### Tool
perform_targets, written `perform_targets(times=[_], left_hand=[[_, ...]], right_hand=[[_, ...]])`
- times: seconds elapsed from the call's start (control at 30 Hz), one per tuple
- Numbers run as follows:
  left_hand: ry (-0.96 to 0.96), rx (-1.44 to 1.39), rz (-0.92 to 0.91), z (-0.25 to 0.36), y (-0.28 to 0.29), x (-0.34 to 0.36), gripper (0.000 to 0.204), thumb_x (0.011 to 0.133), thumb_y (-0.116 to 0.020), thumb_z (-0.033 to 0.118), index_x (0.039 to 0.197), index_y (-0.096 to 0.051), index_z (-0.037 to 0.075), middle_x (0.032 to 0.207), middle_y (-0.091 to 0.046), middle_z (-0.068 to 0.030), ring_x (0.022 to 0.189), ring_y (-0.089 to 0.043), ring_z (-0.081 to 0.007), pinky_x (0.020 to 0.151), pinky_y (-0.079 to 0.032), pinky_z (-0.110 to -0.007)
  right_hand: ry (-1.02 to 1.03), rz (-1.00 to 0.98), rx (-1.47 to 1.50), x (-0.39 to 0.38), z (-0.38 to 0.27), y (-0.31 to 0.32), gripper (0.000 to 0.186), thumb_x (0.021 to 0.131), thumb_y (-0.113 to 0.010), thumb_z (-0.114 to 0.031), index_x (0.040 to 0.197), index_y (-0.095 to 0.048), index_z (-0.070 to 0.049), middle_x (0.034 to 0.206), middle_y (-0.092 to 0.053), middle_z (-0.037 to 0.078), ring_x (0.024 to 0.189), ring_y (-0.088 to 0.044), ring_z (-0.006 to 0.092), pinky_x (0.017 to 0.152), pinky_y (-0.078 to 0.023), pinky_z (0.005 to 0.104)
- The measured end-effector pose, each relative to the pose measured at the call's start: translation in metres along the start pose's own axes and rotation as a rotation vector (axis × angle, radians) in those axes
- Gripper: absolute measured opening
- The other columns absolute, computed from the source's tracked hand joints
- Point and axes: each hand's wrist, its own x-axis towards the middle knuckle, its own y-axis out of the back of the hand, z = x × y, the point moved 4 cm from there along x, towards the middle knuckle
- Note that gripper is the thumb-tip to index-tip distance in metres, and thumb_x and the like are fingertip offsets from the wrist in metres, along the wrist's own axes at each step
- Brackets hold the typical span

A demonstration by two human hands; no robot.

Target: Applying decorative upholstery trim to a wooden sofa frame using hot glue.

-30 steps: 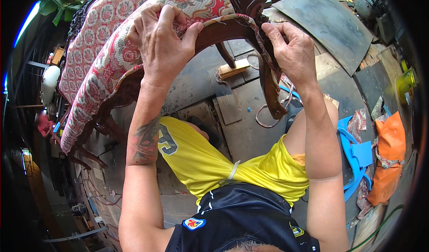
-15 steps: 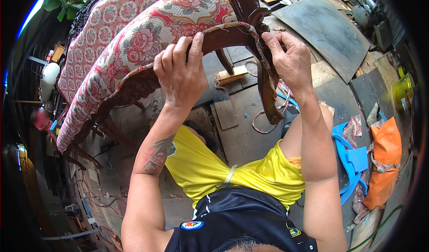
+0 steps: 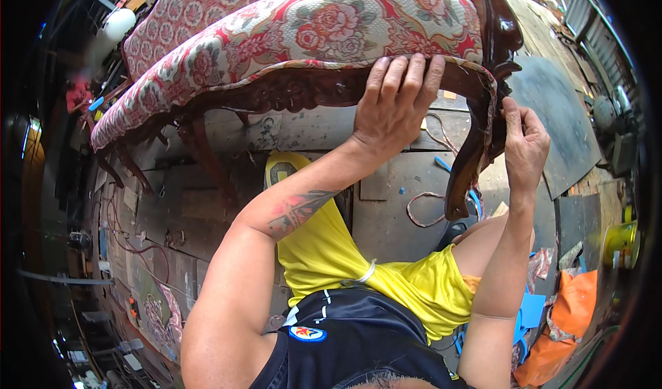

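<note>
A sofa seat (image 3: 331, 27) with red and cream floral upholstery and a dark carved wooden frame stands in front of me. A strip of piping (image 3: 296, 65) runs along the seat's lower edge and hangs loose beside the front leg (image 3: 463, 175). My left hand (image 3: 396, 106) is open, its fingertips lying on the piping and the wooden rail. Beside the leg's top my right hand (image 3: 527, 141) is closed, thumb and fingers pinched together. What they hold, if anything, is too small to make out; the hanging strip is just to their left.
On the floor a loop of cord (image 3: 424, 210) lies near the leg. Orange material (image 3: 576, 299), blue pieces (image 3: 529, 311) and fabric scraps are at my right. A dark flat sheet (image 3: 552, 113) and a yellow can (image 3: 620, 243) lie farther right. My knees are beneath the seat edge.
The view has turned left, so the sofa sits farther right in it. My left hand has slid along the rail toward the front leg. The right hand stays pinched by the leg.
</note>
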Motion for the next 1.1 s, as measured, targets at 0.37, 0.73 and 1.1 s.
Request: perform_targets(times=[0.37,0.73,1.1], left_hand=[[0.095,-0.314,-0.148,-0.054,0.029,-0.032,0.065,0.099,-0.062,0.038,0.157,-0.046,0.012,0.160,-0.046,-0.0102,0.152,-0.037,-0.0294,0.129,-0.020,-0.048],[0.265,-0.073,-0.116,-0.149,0.052,-0.088,0.072,0.106,-0.047,0.057,0.156,-0.045,0.006,0.155,-0.049,-0.0141,0.149,-0.040,-0.0335,0.127,-0.021,-0.053],[0.269,-0.095,-0.047,-0.145,0.054,-0.082,0.051,0.109,-0.048,0.048,0.151,-0.051,0.020,0.150,-0.049,-0.0152,0.142,-0.043,-0.0375,0.119,-0.032,-0.058]], right_hand=[[0.040,0.004,-0.020,-0.004,-0.001,-0.002,0.032,0.099,-0.077,-0.033,0.090,-0.072,-0.002,0.069,-0.057,-0.007,0.063,-0.044,0.0019,0.055,-0.034,0.0217],[0.048,0.024,-0.036,-0.002,0.003,-0.004,0.030,0.099,-0.076,-0.031,0.092,-0.072,-0.002,0.071,-0.061,-0.006,0.063,-0.047,0.0011,0.054,-0.035,0.0198],[0.054,0.025,-0.074,-0.002,0.003,-0.007,0.033,0.098,-0.077,-0.034,0.093,-0.072,-0.002,0.072,-0.062,-0.005,0.064,-0.049,0.0029,0.057,-0.038,0.0224]])
